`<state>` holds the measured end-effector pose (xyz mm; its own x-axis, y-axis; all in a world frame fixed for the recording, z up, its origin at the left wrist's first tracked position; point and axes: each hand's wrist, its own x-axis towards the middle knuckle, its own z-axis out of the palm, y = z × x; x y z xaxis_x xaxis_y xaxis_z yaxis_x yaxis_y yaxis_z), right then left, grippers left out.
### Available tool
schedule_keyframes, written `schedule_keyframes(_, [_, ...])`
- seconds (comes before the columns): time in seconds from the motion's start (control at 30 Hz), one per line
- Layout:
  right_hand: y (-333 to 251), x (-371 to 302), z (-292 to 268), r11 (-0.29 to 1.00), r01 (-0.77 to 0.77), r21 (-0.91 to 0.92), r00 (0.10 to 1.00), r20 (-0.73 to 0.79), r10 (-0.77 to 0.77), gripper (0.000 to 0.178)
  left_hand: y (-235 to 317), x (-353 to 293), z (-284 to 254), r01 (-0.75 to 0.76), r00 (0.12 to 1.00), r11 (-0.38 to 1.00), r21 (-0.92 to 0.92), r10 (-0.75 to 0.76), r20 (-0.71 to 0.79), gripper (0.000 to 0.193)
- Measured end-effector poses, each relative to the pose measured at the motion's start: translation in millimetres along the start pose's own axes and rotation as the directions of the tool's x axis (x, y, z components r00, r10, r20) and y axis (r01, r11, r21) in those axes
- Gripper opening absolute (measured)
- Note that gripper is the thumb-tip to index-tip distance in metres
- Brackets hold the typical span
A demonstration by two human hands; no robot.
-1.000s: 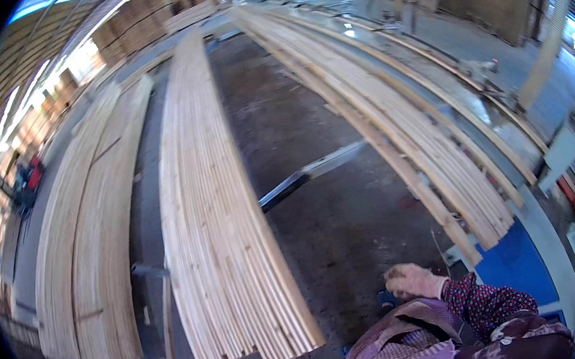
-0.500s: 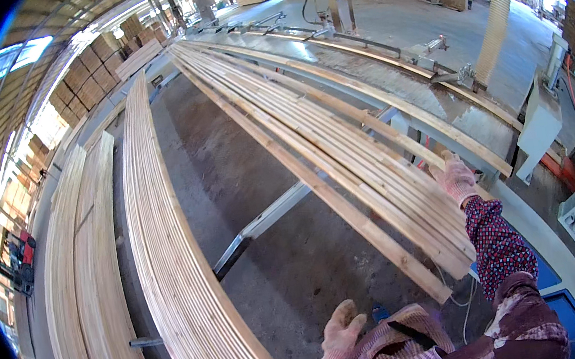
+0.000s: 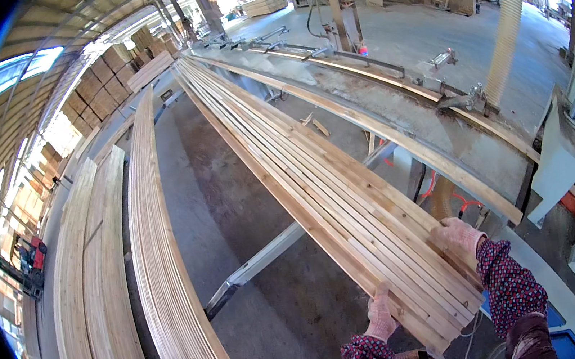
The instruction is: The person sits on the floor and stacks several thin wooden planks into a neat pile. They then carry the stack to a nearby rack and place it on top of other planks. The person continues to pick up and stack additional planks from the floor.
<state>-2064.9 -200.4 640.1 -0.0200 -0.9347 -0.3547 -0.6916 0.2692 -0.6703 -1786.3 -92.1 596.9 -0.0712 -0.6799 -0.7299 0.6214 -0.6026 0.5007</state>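
Curled over opposite edges, both hands are partly closed on one row of boards: the left hand has the near left edge, the right hand the near right (what the fingers do underneath, I cannot tell). Half a second ago the left hand was off the wood and gaps showed along both sides of the row; now the boards lie nearly edge to edge — which suggests they can be handled as one bundle. It runs from the lower right of the frame to the upper middle, across a metal bar. Just right of it, apart, a single long board lies alone. Left of centre sits a ribbed stack, with a paler pile beyond — and, at the far left, a red forklift.
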Motion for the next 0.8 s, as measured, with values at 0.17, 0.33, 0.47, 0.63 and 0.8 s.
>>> schedule_keyframes(0.17, [-35,-17,-7,0.992,-0.018,-0.127,0.999,-0.048,0.012,0.049,-22,17,-18,-0.169,0.921,0.853,0.494,0.315,-0.230,0.054])
schedule_keyframes(0.33, [0,-8,-20,0.998,0.027,0.057,0.998,0.057,-0.031,0.053,-30,24,-7,-0.152,0.948,0.904,0.399,0.248,-0.200,0.050])
schedule_keyframes(0.47, [-14,-4,-24,0.983,-0.041,0.179,0.968,0.251,-0.005,0.053,-47,46,-29,-0.109,0.930,0.824,0.555,0.282,-0.236,0.048])
schedule_keyframes(0.63, [-8,0,-8,0.956,-0.035,0.293,0.982,0.188,-0.022,0.048,-98,106,-58,-0.103,0.984,0.879,0.465,0.159,-0.083,0.053])
schedule_keyframes(0.8, [-90,-50,-21,0.983,-0.181,-0.008,0.983,-0.018,0.181,0.043,-108,104,-40,0.009,1.000,0.999,0.040,-0.010,0.006,0.051])
